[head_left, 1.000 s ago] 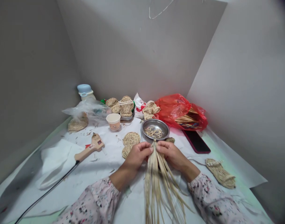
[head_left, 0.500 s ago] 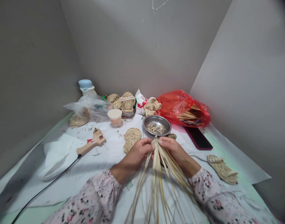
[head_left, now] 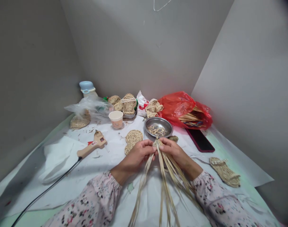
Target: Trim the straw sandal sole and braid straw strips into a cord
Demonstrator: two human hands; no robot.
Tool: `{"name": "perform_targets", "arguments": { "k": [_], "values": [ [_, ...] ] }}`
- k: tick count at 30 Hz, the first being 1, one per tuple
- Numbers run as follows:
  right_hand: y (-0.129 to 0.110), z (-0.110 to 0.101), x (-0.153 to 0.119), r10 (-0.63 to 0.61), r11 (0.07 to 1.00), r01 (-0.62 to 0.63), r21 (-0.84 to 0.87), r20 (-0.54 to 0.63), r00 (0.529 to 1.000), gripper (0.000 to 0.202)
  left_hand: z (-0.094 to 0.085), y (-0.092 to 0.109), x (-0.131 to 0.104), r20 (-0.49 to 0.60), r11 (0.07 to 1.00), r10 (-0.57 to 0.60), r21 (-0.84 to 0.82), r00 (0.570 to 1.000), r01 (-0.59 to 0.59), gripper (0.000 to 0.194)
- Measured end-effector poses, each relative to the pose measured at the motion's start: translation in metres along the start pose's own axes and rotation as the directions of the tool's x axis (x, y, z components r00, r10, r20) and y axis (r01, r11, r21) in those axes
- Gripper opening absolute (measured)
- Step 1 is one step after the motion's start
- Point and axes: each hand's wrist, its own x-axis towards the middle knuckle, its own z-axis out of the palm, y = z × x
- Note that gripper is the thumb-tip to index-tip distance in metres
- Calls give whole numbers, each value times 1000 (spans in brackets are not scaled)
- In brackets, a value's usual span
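Note:
A bundle of long pale straw strands (head_left: 163, 176) hangs from my fingers toward the table's near edge, gathered at a tip just in front of a metal bowl (head_left: 158, 127). My left hand (head_left: 142, 152) pinches the left strands near that tip. Close beside it, my right hand (head_left: 173, 151) grips the strands on the right side. The fingertips of both hands nearly meet, and the far fingers are partly hidden behind the straw. Left of my left hand lies a coiled woven straw piece (head_left: 133, 137), partly covered by the hand. Straw scraps lie in the bowl.
A glue gun (head_left: 93, 145) with a black cord lies at left. Behind stand a paper cup (head_left: 115, 119), woven straw pieces (head_left: 129, 104) and a blue-lidded bottle (head_left: 86, 86). Rightward are a red bag (head_left: 174, 105) of straw, a phone (head_left: 200, 141) and a small woven slipper (head_left: 224, 171).
The hanging strands have been drawn into separate left, middle and right groups, with a wider gap beside the left one. My hands stay almost in place, still gripping the straw.

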Motion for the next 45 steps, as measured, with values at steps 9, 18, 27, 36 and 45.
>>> {"name": "perform_targets", "arguments": {
  "k": [9, 18, 27, 36, 45],
  "values": [
    [1, 0, 1, 26, 997, -30, -68, -66, 997, 20, -3, -5, 2, 3, 1000, -13, 17, 1000, 13, 35],
    [1, 1, 2, 16, 992, -26, -122, -78, 997, 15, -4, -7, 4, -26, 997, -22, 78, 999, 24, 30],
    [5, -4, 2, 11, 992, -21, -124, -87, 996, 12, -13, -13, 8, 52, 993, -14, 115, 999, 8, 22],
    [4, -2, 2, 30, 998, -36, -60, -95, 995, 15, -9, -12, 9, -56, 988, -7, 152, 998, 16, 35],
    [3, -1, 3, 16, 996, -24, -81, -96, 995, 16, -12, -11, 8, 1, 988, -18, 154, 1000, 18, 28]
  ]
}}
